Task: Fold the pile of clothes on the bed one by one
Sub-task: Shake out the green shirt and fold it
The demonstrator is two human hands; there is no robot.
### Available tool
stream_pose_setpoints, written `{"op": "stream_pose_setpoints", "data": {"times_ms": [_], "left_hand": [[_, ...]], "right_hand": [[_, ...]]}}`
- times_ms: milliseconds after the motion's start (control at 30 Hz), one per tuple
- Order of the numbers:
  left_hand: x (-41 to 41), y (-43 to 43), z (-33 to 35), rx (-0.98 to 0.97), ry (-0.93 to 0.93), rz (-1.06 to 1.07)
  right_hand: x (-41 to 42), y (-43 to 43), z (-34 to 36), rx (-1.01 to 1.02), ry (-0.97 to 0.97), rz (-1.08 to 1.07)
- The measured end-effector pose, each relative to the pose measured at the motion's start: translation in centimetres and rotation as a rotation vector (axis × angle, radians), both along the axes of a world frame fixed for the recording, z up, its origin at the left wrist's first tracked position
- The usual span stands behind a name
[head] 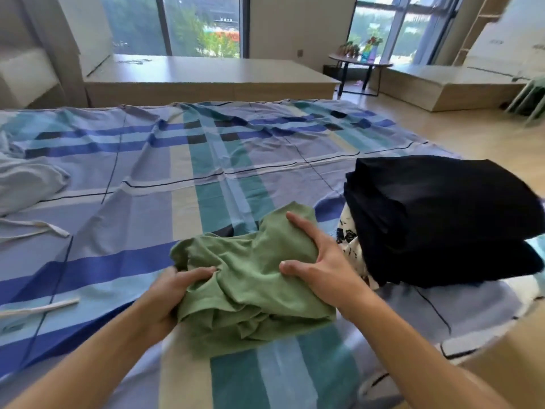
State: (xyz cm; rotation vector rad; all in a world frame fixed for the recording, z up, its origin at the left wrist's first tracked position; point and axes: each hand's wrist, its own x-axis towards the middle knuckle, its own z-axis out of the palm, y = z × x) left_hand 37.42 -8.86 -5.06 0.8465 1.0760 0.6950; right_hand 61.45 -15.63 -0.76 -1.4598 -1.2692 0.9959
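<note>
A crumpled green garment (250,278) lies on the bed (147,178) right in front of me. My left hand (174,290) grips its left edge, thumb on top of the cloth. On its right side my right hand (318,261) presses down with fingers spread and curled into the fabric. To the right stands a stack of folded dark navy clothes (436,214), with a white garment with black print (351,246) under it.
The bed carries a blue, teal and beige checked sheet. A pale grey-blue cloth (26,184) is bunched at the left edge, with white straps (38,228) near it. Beyond the bed are a low wooden platform (212,81), a small round table (359,62) and windows.
</note>
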Motion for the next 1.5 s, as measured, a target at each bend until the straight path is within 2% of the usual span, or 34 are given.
{"op": "stream_pose_setpoints", "data": {"times_ms": [133,300,400,500,667,733,800,867,933,1033,1100,1200,1367,1500], "left_hand": [[6.7,0.2,5.2,0.158,-0.137,0.103],[18.8,1.5,14.5,0.342,-0.297,-0.054],[26.8,2.5,17.6,0.382,-0.308,-0.053],[32.3,3.1,16.2,0.350,-0.209,-0.072],[33.1,4.6,10.4,0.411,0.233,-0.169],[32.3,5.3,11.2,0.587,0.451,-0.138],[32.3,4.7,13.6,1.016,0.650,-0.014],[33.6,2.8,16.4,1.394,0.548,0.007],[36.3,1.9,17.2,1.529,0.562,-0.217],[38.4,2.6,14.1,1.420,0.901,-0.636],[38.2,3.2,10.9,1.278,0.991,-0.762],[37.8,3.3,8.6,1.171,0.931,-0.748],[37.1,3.1,10.6,1.210,0.893,-0.740],[34.3,3.4,14.2,1.272,0.634,-0.581]], "right_hand": [[5.9,-0.7,7.4,0.125,-0.067,-0.119],[16.8,-3.3,18.1,0.188,-0.199,-0.308],[24.0,-3.5,20.4,0.143,-0.216,-0.418],[29.5,-3.3,18.0,0.037,-0.199,-0.476],[32.6,-3.9,11.5,-0.234,-0.417,-0.552],[32.9,-3.8,11.1,-0.202,-0.652,-0.627],[32.6,-3.3,11.6,-0.072,-0.839,-0.639],[31.6,-2.2,12.5,0.044,-0.872,-0.574],[31.4,-0.9,12.4,-0.003,-0.899,-0.472],[32.1,-0.2,9.2,-0.183,-0.885,-0.340],[32.7,-0.5,6.0,-0.214,-0.791,-0.321],[32.5,-0.5,4.0,-0.165,-0.720,-0.349],[32.3,-0.7,5.5,-0.184,-0.712,-0.320],[31.6,-1.5,10.0,-0.176,-0.817,-0.353]]}}
